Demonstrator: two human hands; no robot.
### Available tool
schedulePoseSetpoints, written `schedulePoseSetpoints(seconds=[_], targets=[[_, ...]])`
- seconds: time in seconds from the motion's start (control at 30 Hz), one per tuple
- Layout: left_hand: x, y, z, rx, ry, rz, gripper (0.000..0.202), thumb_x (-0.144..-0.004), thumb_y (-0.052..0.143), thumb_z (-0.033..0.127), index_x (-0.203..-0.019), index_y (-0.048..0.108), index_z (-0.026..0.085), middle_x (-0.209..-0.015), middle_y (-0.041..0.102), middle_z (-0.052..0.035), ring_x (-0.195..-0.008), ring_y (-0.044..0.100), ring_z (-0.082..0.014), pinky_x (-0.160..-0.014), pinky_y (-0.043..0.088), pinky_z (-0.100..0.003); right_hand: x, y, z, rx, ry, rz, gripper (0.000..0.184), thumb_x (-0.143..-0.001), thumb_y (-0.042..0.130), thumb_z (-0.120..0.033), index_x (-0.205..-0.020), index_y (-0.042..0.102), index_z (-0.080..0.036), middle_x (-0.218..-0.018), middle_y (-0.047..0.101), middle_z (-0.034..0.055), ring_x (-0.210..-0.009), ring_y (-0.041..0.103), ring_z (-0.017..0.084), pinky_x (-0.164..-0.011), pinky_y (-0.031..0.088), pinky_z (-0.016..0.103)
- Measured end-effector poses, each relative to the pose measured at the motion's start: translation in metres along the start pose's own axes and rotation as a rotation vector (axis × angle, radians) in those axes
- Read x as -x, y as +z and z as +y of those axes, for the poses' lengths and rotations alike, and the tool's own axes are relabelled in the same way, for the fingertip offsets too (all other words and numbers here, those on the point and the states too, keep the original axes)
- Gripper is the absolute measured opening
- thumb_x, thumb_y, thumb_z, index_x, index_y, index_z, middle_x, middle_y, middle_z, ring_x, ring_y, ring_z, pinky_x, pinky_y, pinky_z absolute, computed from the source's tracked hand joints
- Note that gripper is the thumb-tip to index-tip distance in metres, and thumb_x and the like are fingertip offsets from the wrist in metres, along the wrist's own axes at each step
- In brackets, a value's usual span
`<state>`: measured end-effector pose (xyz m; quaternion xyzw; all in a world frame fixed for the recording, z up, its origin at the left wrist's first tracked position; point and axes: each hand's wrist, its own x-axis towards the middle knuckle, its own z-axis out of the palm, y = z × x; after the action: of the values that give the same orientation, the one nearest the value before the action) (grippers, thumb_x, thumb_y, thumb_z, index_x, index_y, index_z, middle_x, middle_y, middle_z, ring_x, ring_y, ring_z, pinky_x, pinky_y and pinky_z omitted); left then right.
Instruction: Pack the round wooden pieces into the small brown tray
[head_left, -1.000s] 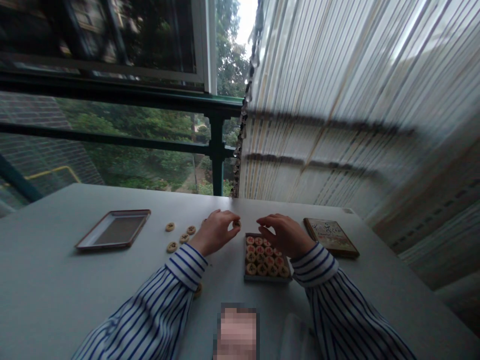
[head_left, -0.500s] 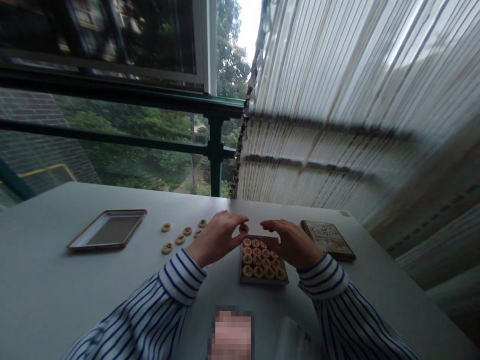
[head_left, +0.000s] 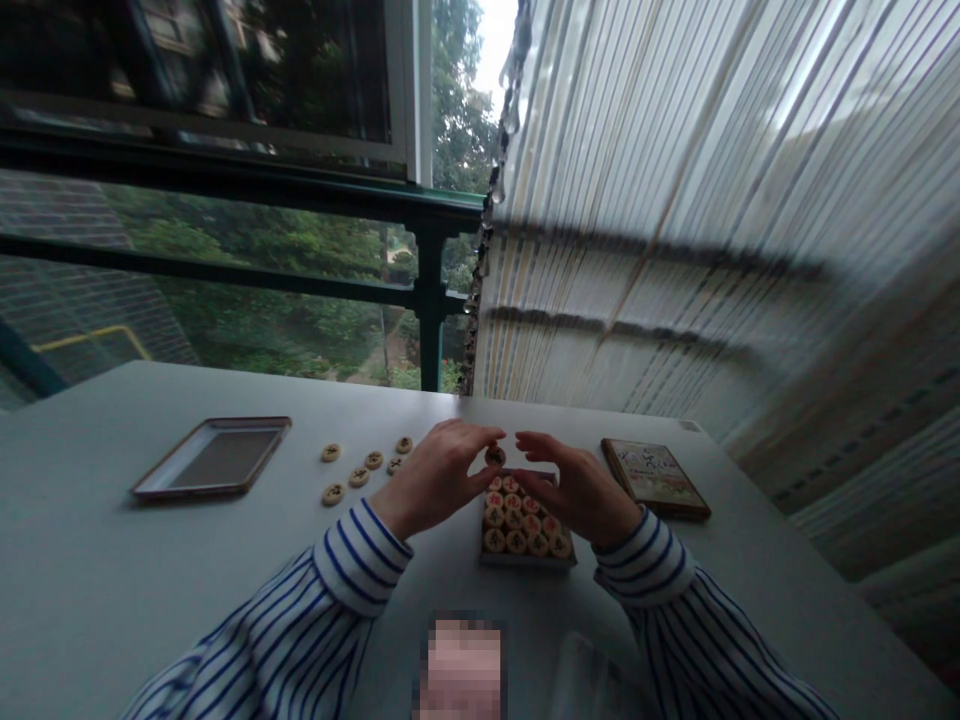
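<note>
My left hand [head_left: 439, 475] pinches a round Chinese chess piece [head_left: 495, 456] between thumb and fingers, above the far edge of a shallow box [head_left: 528, 564]. Rows of wooden Chinese chess pieces [head_left: 516, 541] with red and dark characters fill the near part of the box. My right hand [head_left: 583, 492] reaches over the box's right side, thumb and fingers apart, with nothing visible in it. It hides the box's far right corner. Left of my left hand, several loose pieces [head_left: 359, 477] lie on the white table [head_left: 247, 575], one partly behind that hand.
A shallow tray-like lid [head_left: 251, 477] lies at the far left. To the right is a flat box or booklet with a printed cover [head_left: 656, 475]. Past the table's far edge stand a green railing [head_left: 430, 300] and a hanging string curtain [head_left: 637, 220].
My left hand has shifted slightly right with the chess piece, closer to my right hand's fingertips. The right hand's fingers have moved a little to the left.
</note>
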<state>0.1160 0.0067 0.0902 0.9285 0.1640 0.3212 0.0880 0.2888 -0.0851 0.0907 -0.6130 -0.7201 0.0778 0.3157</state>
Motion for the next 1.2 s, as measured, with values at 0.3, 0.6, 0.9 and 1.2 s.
schedulePoseSetpoints(seconds=[0.3,0.6,0.9,1.2], targets=[[-0.001,0.0,0.004,-0.018,0.01,0.016,0.037,-0.075,0.056,0.03,-0.11,0.05,0.017,-0.096,0.063,-0.0067,-0.092,0.056,-0.0205,-0.087,0.04,-0.039,-0.002,0.008,0.002,-0.331,0.06,0.028,0.025,-0.079,0.05,-0.034,-0.095,0.057,-0.016,-0.087,0.065,0.0061,-0.08,0.061,0.015,-0.073,0.05,0.03],[0.0,0.0,0.006,0.011,0.016,-0.012,0.037,-0.076,0.056,0.031,-0.11,0.05,0.018,-0.096,0.063,-0.0063,-0.095,0.055,-0.0208,-0.086,0.039,-0.038,-0.004,0.009,-0.003,-0.482,0.127,0.022,0.026,-0.077,0.053,-0.036,-0.089,0.06,-0.014,-0.084,0.066,0.0066,-0.078,0.062,0.015,-0.069,0.051,0.029],[0.0,0.001,0.007,0.084,0.018,-0.019,0.036,-0.075,0.056,0.032,-0.107,0.052,0.017,-0.095,0.063,-0.007,-0.092,0.056,-0.0199,-0.085,0.04,-0.038,-0.006,0.006,-0.01,-0.579,0.169,0.025,0.023,-0.073,0.057,-0.034,-0.084,0.062,-0.014,-0.079,0.067,0.005,-0.073,0.062,0.014,-0.066,0.051,0.028],[0.0,0.001,0.006,0.328,-0.233,0.002,0.024,-0.08,0.048,0.033,-0.095,0.06,0.018,-0.087,0.066,-0.0037,-0.078,0.06,-0.0142,-0.071,0.047,-0.027,-0.005,0.006,-0.005,-0.524,0.202,0.021,0.021,-0.074,0.056,-0.03,-0.086,0.063,-0.014,-0.081,0.067,0.0051,-0.073,0.061,0.014,-0.067,0.05,0.028]])
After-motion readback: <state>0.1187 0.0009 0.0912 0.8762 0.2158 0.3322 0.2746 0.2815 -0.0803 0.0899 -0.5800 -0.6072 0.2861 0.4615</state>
